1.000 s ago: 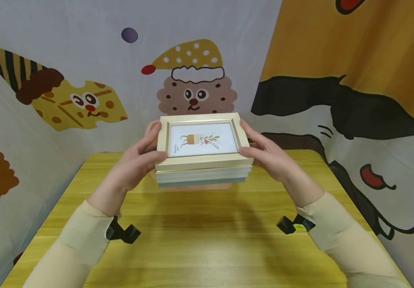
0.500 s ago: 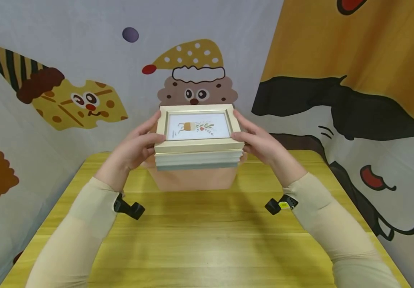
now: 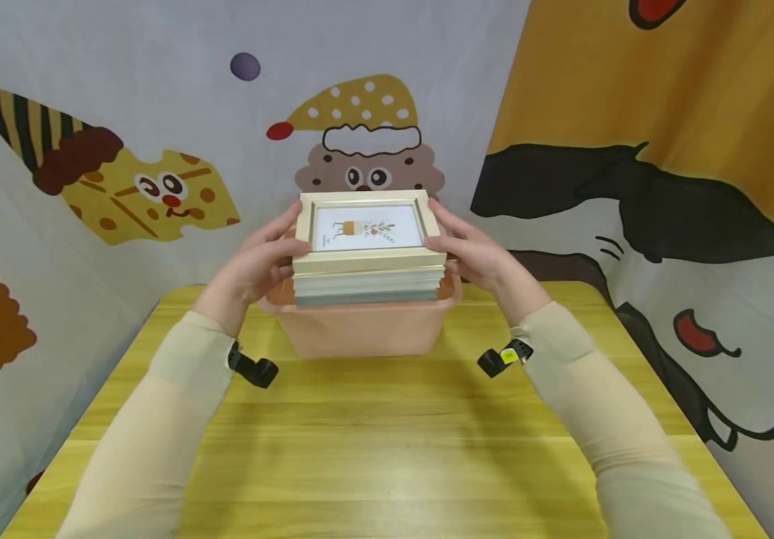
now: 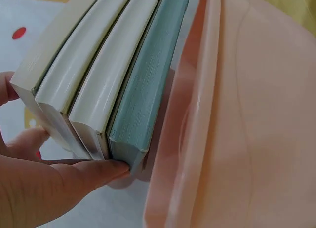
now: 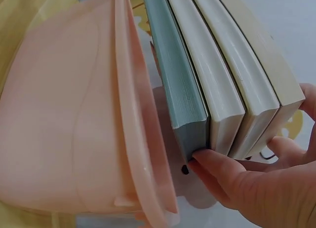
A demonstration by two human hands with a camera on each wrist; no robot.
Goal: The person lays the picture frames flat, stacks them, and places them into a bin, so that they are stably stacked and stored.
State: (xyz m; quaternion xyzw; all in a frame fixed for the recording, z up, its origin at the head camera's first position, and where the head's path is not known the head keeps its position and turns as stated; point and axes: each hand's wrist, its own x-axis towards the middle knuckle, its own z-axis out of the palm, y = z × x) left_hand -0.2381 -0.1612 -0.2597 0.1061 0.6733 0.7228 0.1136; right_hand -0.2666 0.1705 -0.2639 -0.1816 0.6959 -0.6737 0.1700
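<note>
A stack of several picture frames (image 3: 368, 261) is held level between both hands, over the pink plastic bin (image 3: 363, 333). Uppermost is a cream-gold frame with a small plant print; white frames (image 4: 121, 60) lie beneath it, and a teal frame (image 5: 182, 90) is lowest. My left hand (image 3: 250, 262) grips the stack's left end, thumb on the top frame and other fingers at the side and below. The right hand (image 3: 480, 254) holds the opposite end the same way. In both wrist views, the teal frame is just above the bin's rim (image 4: 195, 139).
The bin stands toward the far side of a yellow wood-grain table (image 3: 387, 442). Behind and around the table hangs a cartoon-printed cloth (image 3: 178, 45). A dark camera (image 3: 262, 372) is strapped to the left wrist, another camera (image 3: 492, 363) to the right.
Both hands have carried the stack away from the body and slightly left. More of the pink bin now shows beneath it. The grip on both ends is unchanged.
</note>
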